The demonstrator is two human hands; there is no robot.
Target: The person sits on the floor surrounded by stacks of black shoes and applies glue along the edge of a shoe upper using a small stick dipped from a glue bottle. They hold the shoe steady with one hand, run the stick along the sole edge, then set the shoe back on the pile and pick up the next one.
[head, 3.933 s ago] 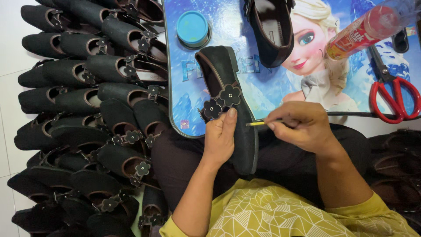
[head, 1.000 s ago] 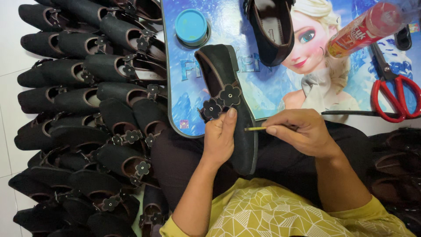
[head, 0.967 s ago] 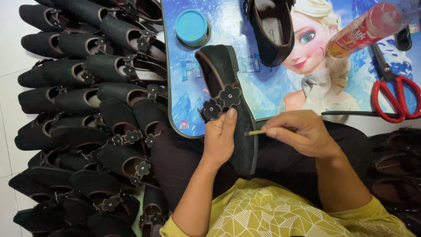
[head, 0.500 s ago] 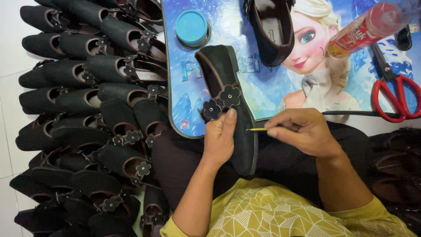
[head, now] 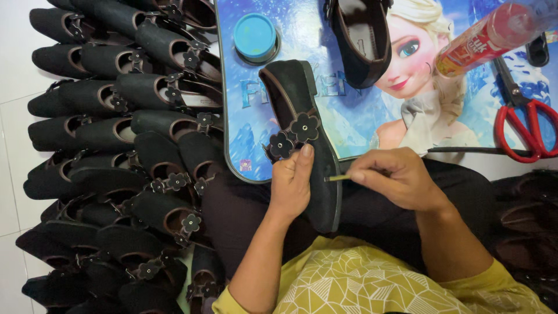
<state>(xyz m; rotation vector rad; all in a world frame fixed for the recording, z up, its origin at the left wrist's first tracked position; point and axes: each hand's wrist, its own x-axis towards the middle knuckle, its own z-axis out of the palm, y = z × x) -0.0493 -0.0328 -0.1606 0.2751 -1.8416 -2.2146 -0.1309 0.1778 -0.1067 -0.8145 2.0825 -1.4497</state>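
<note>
Black suede-like shoe [head: 302, 134], matte and napped, low block heel pointing away, two flat flower-shaped ornaments with pale round studs on the strap across the middle. Lies lengthwise over the lap and the near edge of a glossy printed board [head: 354, 125], directly under and between both hands.

Left hand [head: 292, 181]: laid flat on the shoe's left side, fingers together and extended, fingertips touching just below the flowers, palm pressing the upper down. Not closed around anything.

Right hand [head: 401, 177]: fingers curled into a tight pinch around a thin yellowish stick [head: 337, 178], only its short tip visible, pointing left at the shoe's side edge and touching or nearly touching it; contact too fine to tell.

Beyond the left hand, on the board: round flat tin with a smooth turquoise lid [head: 255, 36]. Beyond the right hand: second dark shoe [head: 360, 40], open inside facing up, smooth brown lining. Farther right of the right hand: cylindrical tube with clear plastic body and red-orange label [head: 494, 36], lying tilted; scissors with shiny red loop handles [head: 526, 125] and dark blades.

Left of the left hand: dense stack of similar black shoes [head: 116, 145], rows overlapping on a pale tiled floor, same fuzzy surface, flower ornaments, brown insides showing.

Near the wrists: yellow sleeves with thin white geometric lines [head: 360, 285], over dark trousers.
</note>
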